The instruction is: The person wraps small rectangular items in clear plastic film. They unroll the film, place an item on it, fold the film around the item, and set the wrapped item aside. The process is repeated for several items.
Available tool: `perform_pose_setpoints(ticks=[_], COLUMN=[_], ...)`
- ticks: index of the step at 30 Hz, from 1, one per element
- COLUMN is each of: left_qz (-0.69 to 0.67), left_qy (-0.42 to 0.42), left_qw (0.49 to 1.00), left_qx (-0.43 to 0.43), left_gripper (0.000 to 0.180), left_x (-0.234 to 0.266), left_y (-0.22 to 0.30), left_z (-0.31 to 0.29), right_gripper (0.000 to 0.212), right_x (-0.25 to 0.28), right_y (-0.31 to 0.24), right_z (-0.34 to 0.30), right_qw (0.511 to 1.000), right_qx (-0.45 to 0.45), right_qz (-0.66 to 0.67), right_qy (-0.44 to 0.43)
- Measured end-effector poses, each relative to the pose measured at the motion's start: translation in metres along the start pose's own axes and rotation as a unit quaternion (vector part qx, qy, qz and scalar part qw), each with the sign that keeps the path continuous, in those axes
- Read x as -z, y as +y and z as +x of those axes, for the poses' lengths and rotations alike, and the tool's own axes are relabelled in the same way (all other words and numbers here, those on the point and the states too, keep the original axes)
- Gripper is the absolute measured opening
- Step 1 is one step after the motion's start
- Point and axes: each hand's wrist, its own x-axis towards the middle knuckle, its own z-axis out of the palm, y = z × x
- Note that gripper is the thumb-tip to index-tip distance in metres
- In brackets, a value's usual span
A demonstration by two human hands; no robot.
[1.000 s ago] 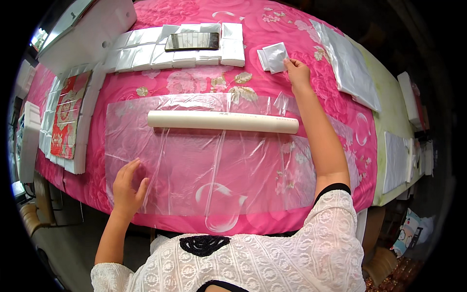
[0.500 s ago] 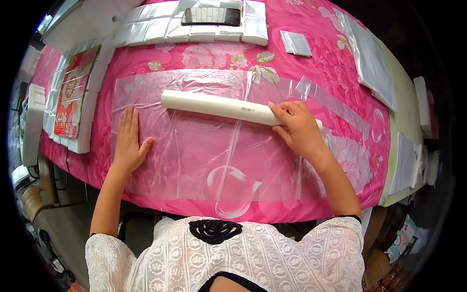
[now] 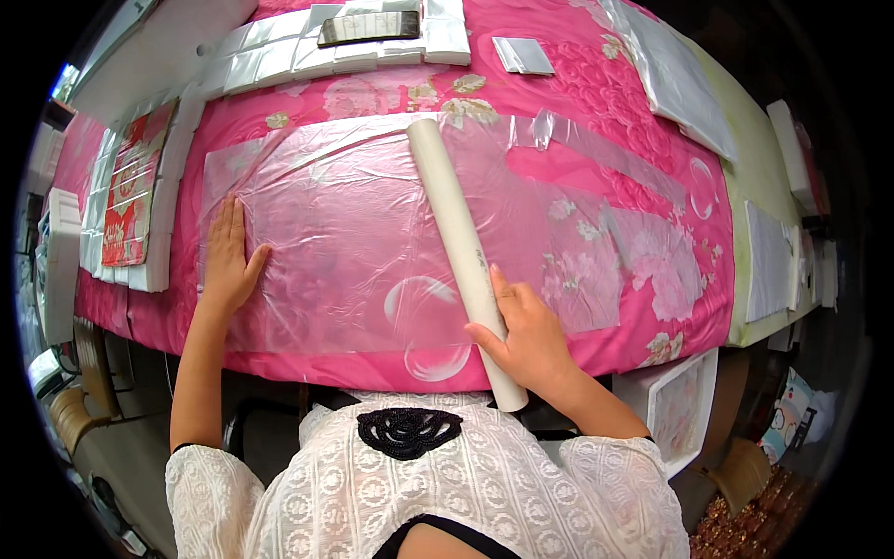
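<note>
A clear plastic sheet [image 3: 326, 270] lies spread over the pink floral tablecloth [image 3: 279, 368]. On its left edge my left hand [image 3: 232, 253] presses flat, fingers straight and thumb apart. A long off-white tube [image 3: 452, 219] rests across the sheet, its far end near the sheet's back edge and its near end past the table's front edge. Near that front end my right hand [image 3: 523, 328] grips it, thumb on one side and fingers on the other. Under and to the right of the tube, more clear plastic [image 3: 582, 270] lies loose, with a narrow strip [image 3: 610, 163] behind.
Rows of folded plastic packets [image 3: 270, 56] stand at the back left, a phone [image 3: 369, 29] on them. A red booklet [image 3: 140, 182] tops another stack at left. One small packet stack [image 3: 522, 56] sits behind the sheet. A white bin [image 3: 670, 405] stands below the table at right.
The tube has swung from lying crosswise to pointing front to back, as my right hand came toward me with it. The sheet left of it looks smoother. My left hand stays on the sheet's edge.
</note>
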Motion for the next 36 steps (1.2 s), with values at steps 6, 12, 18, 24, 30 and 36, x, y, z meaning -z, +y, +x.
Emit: perform_pose_setpoints(ticks=[6,12,18,24,30,36], left_qz=[0.027,-0.098,-0.269,-0.194,-0.21,-0.548], left_qy=[0.011,0.032,-0.035,-0.056,-0.108,-0.14], left_qw=[1.0,0.989,0.938,0.934,0.906,0.806], left_qx=[-0.009,-0.102,-0.218,-0.295,-0.352,-0.173], left_gripper=[0.075,0.073,0.079,0.077,0.072,0.048], left_x=[-0.003,0.017,0.006,-0.005,0.006,0.015], left_y=[-0.005,0.08,0.202,0.252,0.268,0.268], left_z=[-0.001,-0.008,-0.009,0.0,0.004,-0.009], right_gripper=[0.066,0.058,0.044,0.024,0.008,0.019], right_x=[-0.004,0.066,0.113,0.116,0.116,0.059], right_y=[0.077,0.2,0.3,0.263,0.233,0.058], right_z=[0.026,0.01,-0.045,-0.048,-0.051,-0.031], right_qw=[0.98,0.962,0.927,0.896,0.887,0.911], right_qx=[0.091,-0.006,-0.141,-0.178,-0.191,-0.016], right_qz=[-0.138,-0.209,-0.191,-0.163,0.059,0.38], right_qy=[0.107,0.174,0.291,0.374,0.417,0.161])
